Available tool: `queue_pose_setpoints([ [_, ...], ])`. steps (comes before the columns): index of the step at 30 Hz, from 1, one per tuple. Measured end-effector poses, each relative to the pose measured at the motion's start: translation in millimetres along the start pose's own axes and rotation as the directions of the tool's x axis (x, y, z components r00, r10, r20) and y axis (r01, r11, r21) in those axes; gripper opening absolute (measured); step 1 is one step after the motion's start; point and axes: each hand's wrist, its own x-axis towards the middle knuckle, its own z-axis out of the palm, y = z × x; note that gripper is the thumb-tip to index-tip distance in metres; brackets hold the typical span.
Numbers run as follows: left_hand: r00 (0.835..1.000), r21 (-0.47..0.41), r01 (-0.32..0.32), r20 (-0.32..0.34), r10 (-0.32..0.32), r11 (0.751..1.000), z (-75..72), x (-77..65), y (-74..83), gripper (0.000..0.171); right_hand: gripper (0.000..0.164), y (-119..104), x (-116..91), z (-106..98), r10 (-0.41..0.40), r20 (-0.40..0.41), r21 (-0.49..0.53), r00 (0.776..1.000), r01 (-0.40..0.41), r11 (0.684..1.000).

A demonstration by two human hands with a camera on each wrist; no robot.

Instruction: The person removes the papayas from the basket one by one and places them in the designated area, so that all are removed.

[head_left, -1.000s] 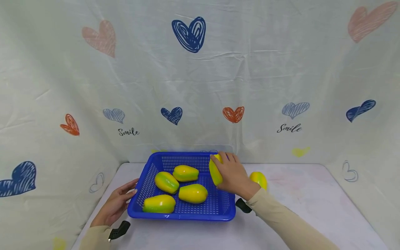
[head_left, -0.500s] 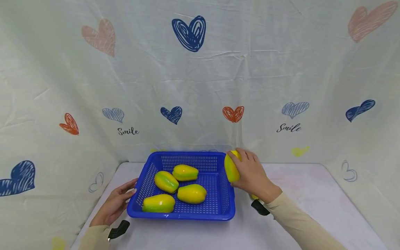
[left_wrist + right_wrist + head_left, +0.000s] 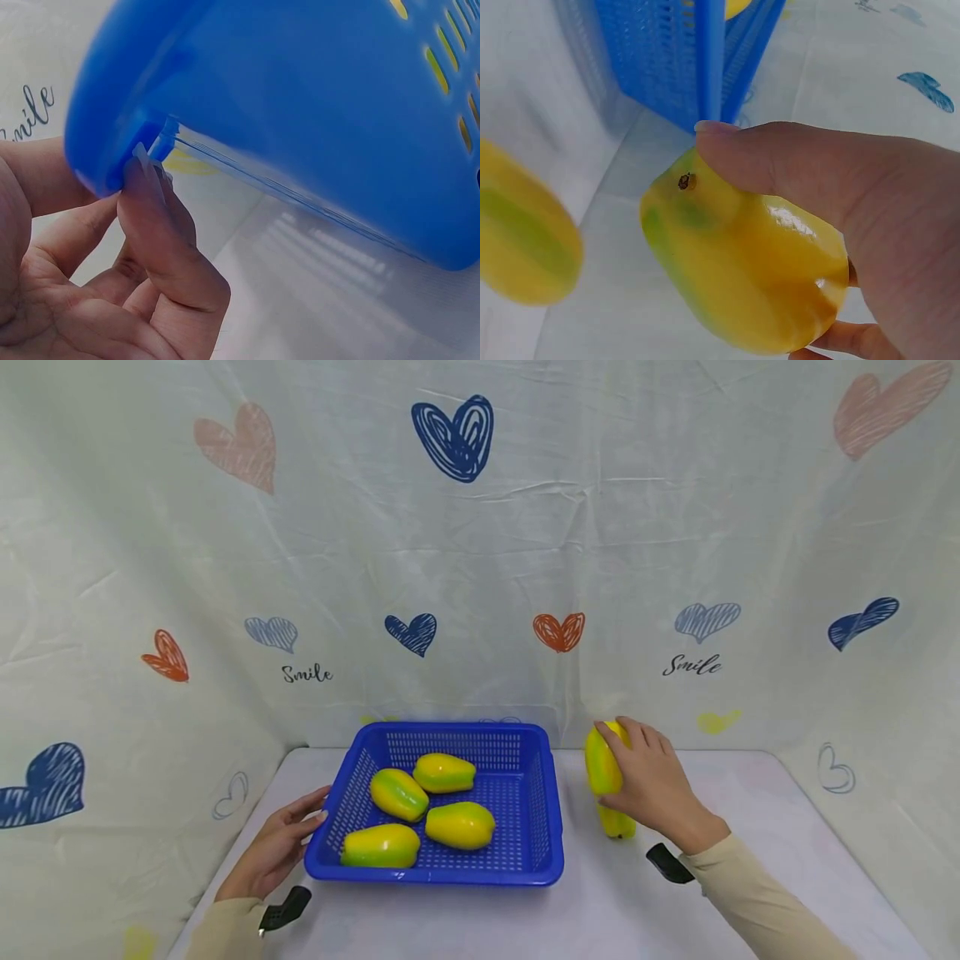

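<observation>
Right hand (image 3: 651, 787) has its grip wrapped round a yellow fruit (image 3: 742, 270) out past the blue basket's (image 3: 435, 876) right side, near a loose fruit (image 3: 618, 824) on the tabletop (image 3: 600, 910). Left hand's (image 3: 272, 853) pinching the basket rim, four more fruits (image 3: 461, 825) inside.

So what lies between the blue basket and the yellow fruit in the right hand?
In the head view, nothing but bare tabletop and some backdrop shows between the blue basket and the held fruit.
</observation>
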Motion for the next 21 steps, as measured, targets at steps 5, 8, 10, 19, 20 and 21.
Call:
queue_pose_setpoints([
  [5, 1.0, -0.006, -0.001, -0.003, 0.001, 1.0, 0.3, -0.4, 0.5, 0.064, 0.103, 17, -12, 3, 0.03, 0.005, -0.003, 1.0, -0.03, 1.0],
  [8, 1.0, -0.001, 0.0, -0.003, -0.001, 1.0, 0.8, -0.7, 0.9, 0.065, 0.103, 27, -19, 5, 0.038, 0.001, 0.002, 0.999, -0.038, 0.999],
  [10, 1.0, 0.0, 0.0, -0.003, 0.0, 1.0, 1.2, -1.0, 1.2, 0.065, 0.103, 34, -24, 6, 0.045, 0.0, 0.004, 0.999, -0.045, 0.999],
  [19, 1.0, -0.009, -0.005, 0.006, 0.005, 1.0, 1.2, -2.2, 1.5, 0.065, 0.104, 58, -42, 14, 0.091, 0.006, -0.004, 0.996, -0.091, 0.996],
  [20, 1.0, -0.012, -0.005, 0.005, 0.005, 1.0, 1.1, -2.3, 1.3, 0.065, 0.105, 60, -44, 16, 0.094, 0.007, -0.008, 0.996, -0.094, 0.996],
  [21, 1.0, -0.014, -0.004, 0.004, 0.004, 1.0, 1.0, -2.4, 1.1, 0.065, 0.105, 62, -46, 17, 0.097, 0.008, -0.012, 0.995, -0.096, 0.995],
])
